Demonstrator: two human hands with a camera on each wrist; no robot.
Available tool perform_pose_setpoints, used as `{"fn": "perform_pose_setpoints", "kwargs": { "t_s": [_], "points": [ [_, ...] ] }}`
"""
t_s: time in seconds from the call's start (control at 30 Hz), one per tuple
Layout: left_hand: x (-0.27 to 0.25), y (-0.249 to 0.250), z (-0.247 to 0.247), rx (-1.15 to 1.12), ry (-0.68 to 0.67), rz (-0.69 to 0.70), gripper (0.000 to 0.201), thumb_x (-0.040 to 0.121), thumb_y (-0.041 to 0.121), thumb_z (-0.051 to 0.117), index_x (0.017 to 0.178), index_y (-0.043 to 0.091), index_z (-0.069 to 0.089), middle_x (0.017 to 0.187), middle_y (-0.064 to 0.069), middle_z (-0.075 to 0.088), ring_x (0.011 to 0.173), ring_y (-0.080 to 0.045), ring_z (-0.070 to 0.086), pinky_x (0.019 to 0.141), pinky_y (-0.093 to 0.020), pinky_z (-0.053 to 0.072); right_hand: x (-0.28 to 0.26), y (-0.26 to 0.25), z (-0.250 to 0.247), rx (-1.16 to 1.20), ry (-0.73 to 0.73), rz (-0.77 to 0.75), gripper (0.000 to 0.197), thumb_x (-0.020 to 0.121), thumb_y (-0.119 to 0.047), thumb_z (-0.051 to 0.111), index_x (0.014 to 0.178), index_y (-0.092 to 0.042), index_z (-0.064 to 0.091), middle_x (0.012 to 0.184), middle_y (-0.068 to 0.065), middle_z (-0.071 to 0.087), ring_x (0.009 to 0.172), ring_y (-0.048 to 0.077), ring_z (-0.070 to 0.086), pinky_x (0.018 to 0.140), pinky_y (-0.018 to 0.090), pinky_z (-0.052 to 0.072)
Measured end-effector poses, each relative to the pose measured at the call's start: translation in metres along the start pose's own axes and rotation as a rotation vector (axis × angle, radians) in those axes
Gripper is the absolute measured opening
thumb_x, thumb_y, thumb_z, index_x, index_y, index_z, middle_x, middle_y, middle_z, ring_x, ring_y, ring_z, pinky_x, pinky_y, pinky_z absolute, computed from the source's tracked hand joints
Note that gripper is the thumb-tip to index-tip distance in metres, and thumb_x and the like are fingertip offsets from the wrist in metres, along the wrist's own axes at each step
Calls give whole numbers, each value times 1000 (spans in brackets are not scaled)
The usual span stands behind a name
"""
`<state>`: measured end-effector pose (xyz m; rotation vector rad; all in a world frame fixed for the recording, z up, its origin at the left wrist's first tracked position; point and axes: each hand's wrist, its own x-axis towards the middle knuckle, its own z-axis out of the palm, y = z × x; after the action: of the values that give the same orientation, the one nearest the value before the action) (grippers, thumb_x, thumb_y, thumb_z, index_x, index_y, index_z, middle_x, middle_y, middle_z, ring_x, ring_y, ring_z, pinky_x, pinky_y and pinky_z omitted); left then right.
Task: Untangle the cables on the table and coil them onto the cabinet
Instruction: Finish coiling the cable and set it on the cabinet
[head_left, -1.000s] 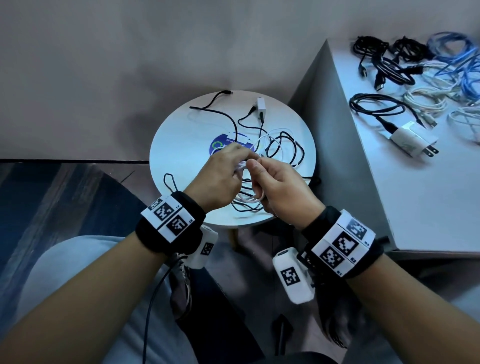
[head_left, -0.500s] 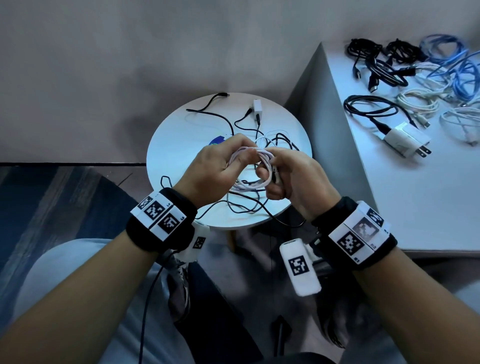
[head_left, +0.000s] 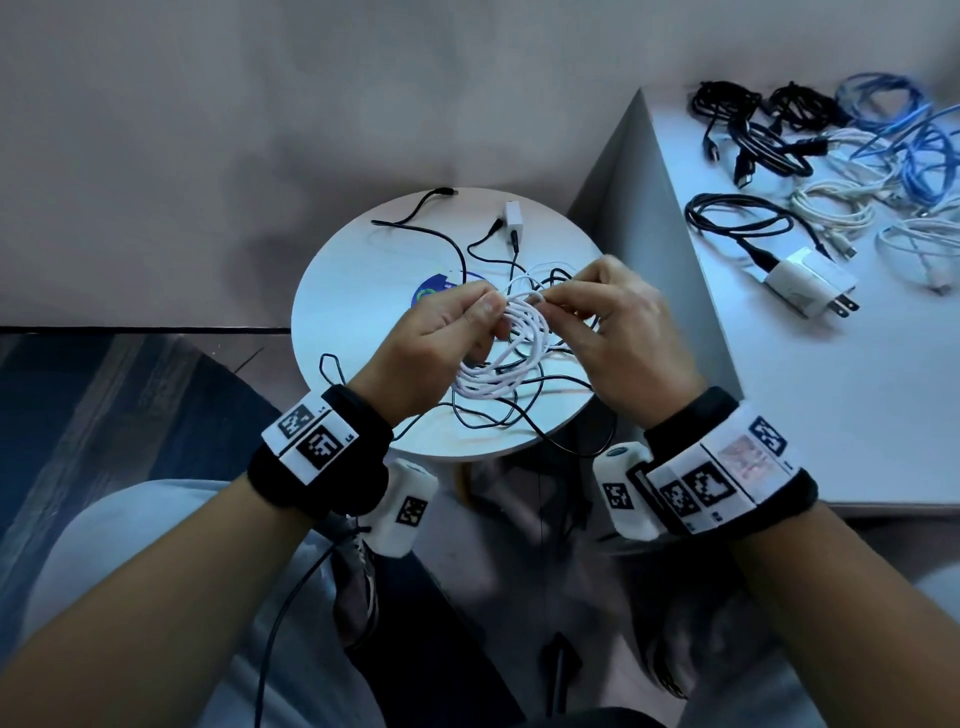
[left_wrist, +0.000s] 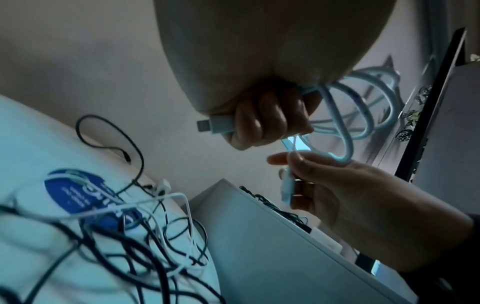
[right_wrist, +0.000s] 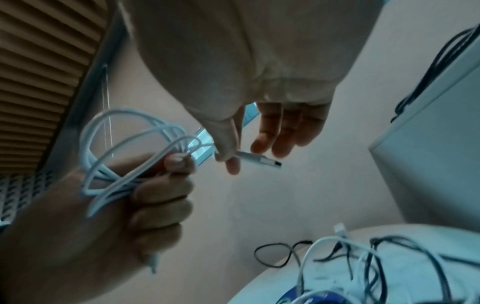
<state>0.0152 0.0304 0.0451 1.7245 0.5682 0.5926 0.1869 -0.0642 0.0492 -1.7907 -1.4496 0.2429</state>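
Observation:
A white cable (head_left: 511, 353) is wound into a coil, held in the air above the round white table (head_left: 353, 312). My left hand (head_left: 467, 332) grips one side of the coil, fingers curled round the strands (left_wrist: 267, 115), and a plug (left_wrist: 215, 125) sticks out of the fist. My right hand (head_left: 566, 304) pinches the cable's other end between thumb and forefinger at the coil's top; the USB plug (right_wrist: 262, 160) pokes out past them, with the other fingers straight. A loose tangle of black cables (head_left: 519, 415) lies on the table under both hands.
A small white charger (head_left: 513, 218) and a blue round sticker (head_left: 431, 291) are on the table. To the right stands the white cabinet (head_left: 831, 405) with several coiled black, white and blue cables (head_left: 852, 171) and a white plug adapter (head_left: 810, 288). My knees are below.
The white coil has been raised and opened into wider loops. My right hand moved from the coil's lower right to its top, now pinching the plug end. The left hand keeps its grip.

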Motion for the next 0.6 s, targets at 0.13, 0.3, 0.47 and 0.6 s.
{"fn": "perform_pose_setpoints", "kwargs": {
  "t_s": [0.13,0.3,0.47,0.6],
  "points": [
    [-4,-1,12,227,108,121,29,106,27,42,89,10,59,62,13,48,57,-6,43,58,-24,37,-3,-10,8,600,-99,329,9,93,-14,69,89,-12,77,73,4,71,61,14,66,62,26,53],
    [-7,-3,16,570,271,293,29,107,30,40,102,9,60,63,5,60,55,-17,57,53,-39,46,-3,-13,11,1173,-297,641,17,93,-8,58,103,-6,71,82,8,73,67,17,71,68,30,60],
    [-8,3,15,431,224,247,30,106,24,44,135,20,51,69,-4,63,56,-18,54,56,-36,47,-4,-8,13,1306,-389,719,43,80,-16,63,122,-8,62,87,3,72,75,15,71,77,28,56],
    [-6,2,8,349,125,224,30,105,20,44,123,15,67,91,3,73,82,-12,68,76,-38,56,-6,-10,12,1336,-458,706,27,77,-14,63,104,-10,64,84,2,73,84,16,70,89,33,53]
  ]
}}
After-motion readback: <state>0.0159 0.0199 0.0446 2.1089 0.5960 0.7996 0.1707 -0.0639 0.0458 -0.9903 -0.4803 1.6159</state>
